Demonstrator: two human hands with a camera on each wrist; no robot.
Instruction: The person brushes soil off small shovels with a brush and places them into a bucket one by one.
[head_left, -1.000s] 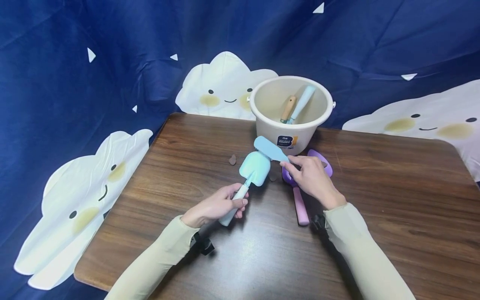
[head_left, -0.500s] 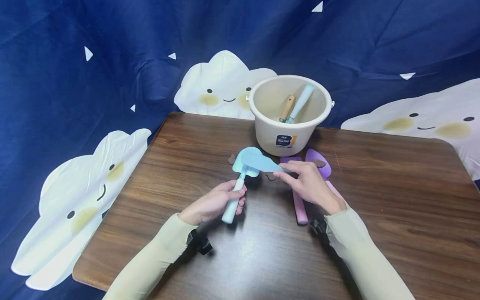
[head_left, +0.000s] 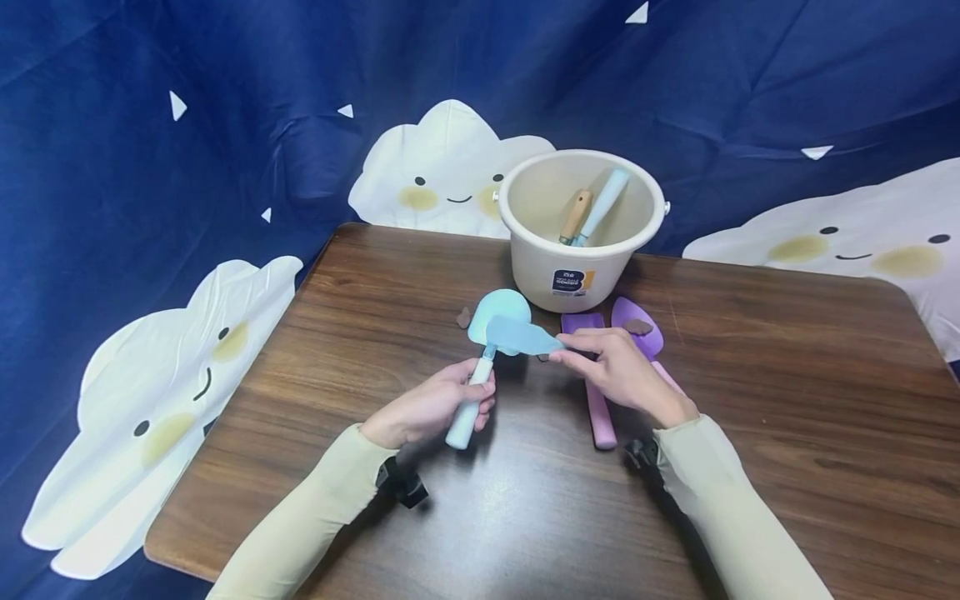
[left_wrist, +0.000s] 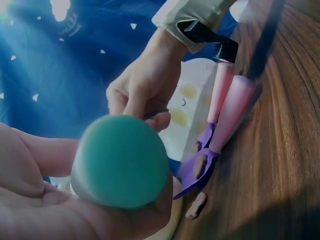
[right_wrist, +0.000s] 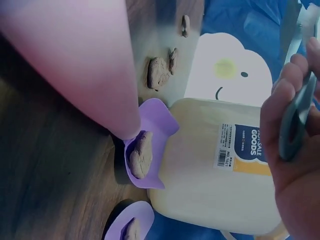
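Observation:
My left hand (head_left: 442, 402) grips the pale handle of a small light-blue hand shovel (head_left: 495, 304), its blade raised towards the bucket; the handle's round end (left_wrist: 122, 162) fills much of the left wrist view. My right hand (head_left: 622, 367) pinches the narrow end of a flat blue scraper (head_left: 517, 335), whose handle shows a hole in the right wrist view. In the head view the scraper overlaps the shovel blade; whether they touch I cannot tell. Below the right hand lie a square-bladed purple shovel (head_left: 597, 417) and a pointed purple trowel (head_left: 624, 309), both with pink handles.
A cream bucket (head_left: 540, 275) stands at the table's back, with a wooden handle (head_left: 576, 215) and a light-blue handle (head_left: 606, 204) sticking up inside. Brown clay-like lumps (right_wrist: 158, 73) lie on the table; others rest on the purple shovel and trowel. A blue cloud-patterned curtain (head_left: 247, 167) hangs behind.
The scraper has swung down and left from the shovel's far edge to over its blade. The shovel has turned more upright. The lump on the purple trowel has come into view.

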